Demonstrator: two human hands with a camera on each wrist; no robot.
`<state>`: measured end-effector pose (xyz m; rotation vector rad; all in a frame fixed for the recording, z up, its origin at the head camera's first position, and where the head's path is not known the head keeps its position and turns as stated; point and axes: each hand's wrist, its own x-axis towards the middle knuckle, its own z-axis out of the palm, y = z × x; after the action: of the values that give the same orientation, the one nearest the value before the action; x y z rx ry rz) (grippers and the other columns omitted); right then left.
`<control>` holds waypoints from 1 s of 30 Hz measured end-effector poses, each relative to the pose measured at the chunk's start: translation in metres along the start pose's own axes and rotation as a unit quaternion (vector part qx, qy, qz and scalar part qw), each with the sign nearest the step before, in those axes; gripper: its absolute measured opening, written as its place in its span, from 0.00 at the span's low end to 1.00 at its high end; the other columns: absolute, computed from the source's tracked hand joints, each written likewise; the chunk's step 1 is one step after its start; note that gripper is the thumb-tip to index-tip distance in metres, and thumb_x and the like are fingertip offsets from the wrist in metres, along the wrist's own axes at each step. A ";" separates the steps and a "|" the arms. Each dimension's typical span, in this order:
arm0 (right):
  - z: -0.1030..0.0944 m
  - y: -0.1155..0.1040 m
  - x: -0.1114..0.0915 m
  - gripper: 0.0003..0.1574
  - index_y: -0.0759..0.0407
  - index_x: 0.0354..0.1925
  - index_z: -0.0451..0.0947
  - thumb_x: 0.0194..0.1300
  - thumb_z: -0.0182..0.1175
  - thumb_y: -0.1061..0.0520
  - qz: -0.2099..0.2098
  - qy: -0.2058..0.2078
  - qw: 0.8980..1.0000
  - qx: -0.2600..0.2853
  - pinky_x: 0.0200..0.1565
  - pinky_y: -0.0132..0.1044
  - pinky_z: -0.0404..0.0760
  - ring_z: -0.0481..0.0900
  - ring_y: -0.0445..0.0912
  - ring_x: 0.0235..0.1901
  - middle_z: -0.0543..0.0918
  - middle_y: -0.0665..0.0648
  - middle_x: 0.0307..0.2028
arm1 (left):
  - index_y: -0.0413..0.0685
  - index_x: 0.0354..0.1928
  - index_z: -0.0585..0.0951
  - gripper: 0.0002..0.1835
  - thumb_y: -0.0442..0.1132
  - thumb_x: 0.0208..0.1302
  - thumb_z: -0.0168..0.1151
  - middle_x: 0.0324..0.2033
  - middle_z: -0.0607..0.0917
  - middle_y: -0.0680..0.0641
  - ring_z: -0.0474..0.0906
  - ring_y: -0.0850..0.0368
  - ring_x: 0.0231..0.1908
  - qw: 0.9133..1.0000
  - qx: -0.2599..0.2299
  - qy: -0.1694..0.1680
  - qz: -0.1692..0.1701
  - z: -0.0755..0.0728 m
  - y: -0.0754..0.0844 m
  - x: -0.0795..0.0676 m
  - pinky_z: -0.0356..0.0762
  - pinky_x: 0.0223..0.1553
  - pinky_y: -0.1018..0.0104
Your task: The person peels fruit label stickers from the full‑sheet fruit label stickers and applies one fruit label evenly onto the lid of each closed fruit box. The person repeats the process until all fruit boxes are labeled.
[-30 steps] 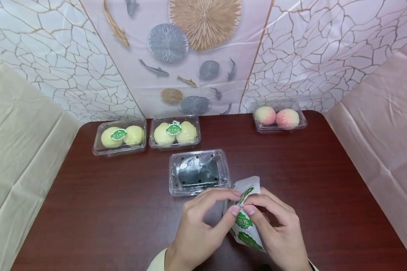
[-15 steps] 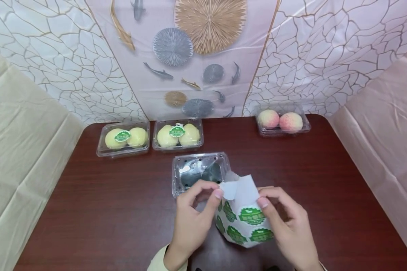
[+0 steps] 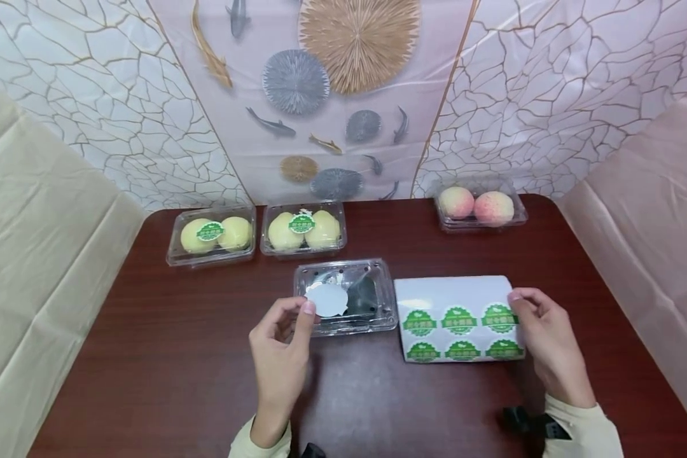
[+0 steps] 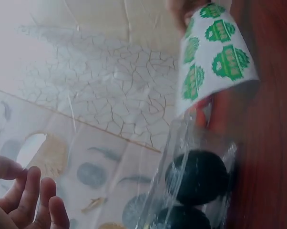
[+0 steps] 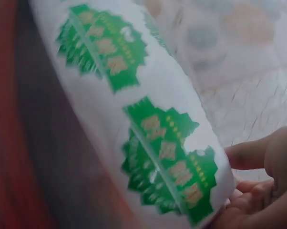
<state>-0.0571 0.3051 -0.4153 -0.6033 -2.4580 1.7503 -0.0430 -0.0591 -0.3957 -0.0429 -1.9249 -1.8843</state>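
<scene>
My left hand [image 3: 280, 356] pinches a peeled-off sticker [image 3: 329, 299] between thumb and forefinger. Its pale back faces up, and it hangs over a clear plastic box [image 3: 372, 323] holding two dark round items [image 4: 196, 176]; whether it touches the lid I cannot tell. The same sticker [image 4: 31, 150] shows at the fingertips in the left wrist view. With thumb and fingers, my right hand [image 3: 549, 340] grips the right edge of a white sheet of green scalloped stickers [image 3: 460, 321]. The sheet's upper part is bare backing. A close, blurred part of it fills the right wrist view.
Along the back left stand two clear boxes of pale yellow fruit, one box [image 3: 174, 256] left of the other box [image 3: 342, 245], each with a green label. A box [image 3: 518, 219] of two pink-and-yellow peaches [image 3: 493, 208] is at the back right. Patterned cloth [image 3: 378, 76] walls the table.
The sticker has come off the sheet. My left hand has carried it left over the dark items' box, while my right hand has moved right with the sheet, which now lies flatter.
</scene>
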 end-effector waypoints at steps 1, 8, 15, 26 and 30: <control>-0.004 0.004 0.004 0.14 0.58 0.52 0.76 0.83 0.53 0.49 0.007 0.005 1.000 -0.026 0.19 0.36 0.66 0.65 0.39 0.17 0.67 0.44 0.20 | 0.38 0.38 0.87 0.04 0.31 0.73 0.67 0.28 0.87 0.40 0.84 0.61 0.29 1.000 0.003 0.002 -0.001 -0.001 -0.001 0.000 0.79 0.30 0.74; 0.003 0.016 0.023 0.32 0.73 0.68 0.70 0.84 0.49 0.48 0.005 -0.037 0.988 -0.153 0.36 0.38 0.83 0.82 0.48 0.37 0.84 0.66 0.43 | 0.42 0.40 0.88 0.03 0.34 0.71 0.69 0.31 0.88 0.45 0.83 0.60 0.30 0.999 0.034 0.006 0.009 -0.003 -0.007 0.000 0.81 0.33 0.71; 0.037 -0.014 -0.013 0.28 0.70 0.67 0.73 0.79 0.60 0.53 -0.166 -0.011 0.952 -0.256 0.52 0.60 0.79 0.79 0.68 0.54 0.80 0.76 0.56 | 0.43 0.38 0.90 0.01 0.32 0.68 0.72 0.30 0.87 0.49 0.82 0.58 0.30 0.974 0.104 0.000 0.200 0.002 -0.009 0.002 0.80 0.33 0.71; 0.116 -0.068 -0.124 0.09 0.57 0.44 0.81 0.79 0.55 0.66 -0.262 -0.176 0.943 0.101 0.26 0.37 0.81 0.78 0.42 0.25 0.83 0.50 0.32 | 0.36 0.32 0.90 0.08 0.31 0.68 0.68 0.20 0.82 0.50 0.71 0.64 0.16 0.699 0.194 0.001 0.688 0.004 0.007 0.022 0.66 0.17 0.76; 0.130 -0.073 -0.129 0.03 0.61 0.46 0.79 0.78 0.58 0.63 -0.181 -0.159 0.962 0.128 0.24 0.38 0.80 0.79 0.42 0.28 0.82 0.54 0.33 | 0.36 0.36 0.90 0.09 0.32 0.73 0.65 0.22 0.83 0.51 0.70 0.65 0.18 0.667 0.208 -0.030 0.715 0.003 0.007 0.020 0.68 0.20 0.77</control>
<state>0.0059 0.1238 -0.3721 0.1563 -2.2660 2.0772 -0.0598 -0.0615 -0.3827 -1.1100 -1.3855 -0.3485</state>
